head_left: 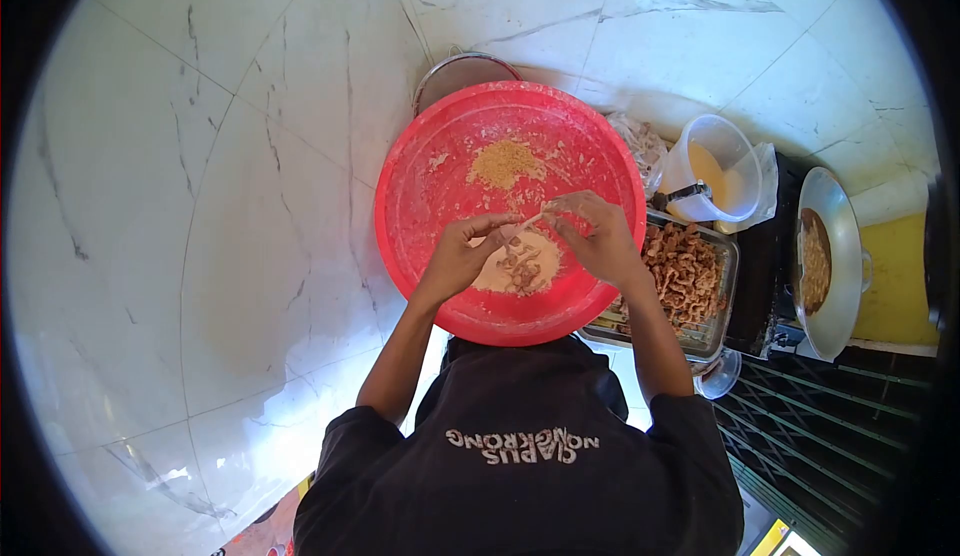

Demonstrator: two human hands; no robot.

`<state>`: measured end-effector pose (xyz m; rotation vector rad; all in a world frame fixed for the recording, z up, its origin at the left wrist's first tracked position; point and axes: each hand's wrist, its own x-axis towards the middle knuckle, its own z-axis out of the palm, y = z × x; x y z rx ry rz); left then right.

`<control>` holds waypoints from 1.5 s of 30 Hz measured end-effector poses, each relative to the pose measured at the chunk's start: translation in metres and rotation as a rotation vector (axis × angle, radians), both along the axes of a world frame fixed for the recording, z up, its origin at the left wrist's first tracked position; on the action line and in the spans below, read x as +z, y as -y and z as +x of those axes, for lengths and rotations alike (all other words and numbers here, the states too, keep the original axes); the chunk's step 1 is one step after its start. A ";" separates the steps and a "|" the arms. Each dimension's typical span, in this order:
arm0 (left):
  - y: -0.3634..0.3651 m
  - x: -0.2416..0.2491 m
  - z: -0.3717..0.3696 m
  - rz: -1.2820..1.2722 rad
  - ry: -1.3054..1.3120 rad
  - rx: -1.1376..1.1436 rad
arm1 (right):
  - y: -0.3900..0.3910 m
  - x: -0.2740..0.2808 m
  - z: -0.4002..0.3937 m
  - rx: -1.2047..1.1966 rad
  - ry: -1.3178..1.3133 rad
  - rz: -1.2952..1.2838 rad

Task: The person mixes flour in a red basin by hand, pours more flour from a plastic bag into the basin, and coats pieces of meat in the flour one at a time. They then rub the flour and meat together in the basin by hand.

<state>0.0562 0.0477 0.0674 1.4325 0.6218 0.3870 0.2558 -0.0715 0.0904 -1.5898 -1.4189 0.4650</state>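
Note:
A wide red basin [420, 301] stands in front of me. Over it, my left hand [465, 256] and my right hand [600, 241] pinch a small pale, flour-coated strip [532, 222] between their fingertips, one hand at each end. Just below the strip lies a mound of white flour [490, 274], with several coated brownish pieces [523, 274] in it. Farther up the basin floor sits a heap of yellowish crumbs [505, 164]. Flour dusts the fingers of both hands. What the strip is made of cannot be made out.
To the right, a metal tray [732, 256] holds many browned fried pieces [685, 276]. Beyond it are a clear plastic tub [735, 136] of yellowish liquid and a large wok [840, 256] with frying food. A round sieve-like rim [440, 74] shows behind the basin.

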 end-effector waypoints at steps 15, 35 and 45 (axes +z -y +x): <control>-0.002 -0.007 0.001 0.061 -0.016 -0.045 | -0.003 -0.012 -0.015 0.143 0.104 -0.024; -0.003 -0.044 0.004 0.155 -0.303 -0.183 | 0.001 -0.046 -0.017 0.173 0.488 -0.228; 0.017 -0.030 0.010 0.381 -0.375 -0.122 | -0.004 -0.091 -0.030 -0.055 0.487 -0.329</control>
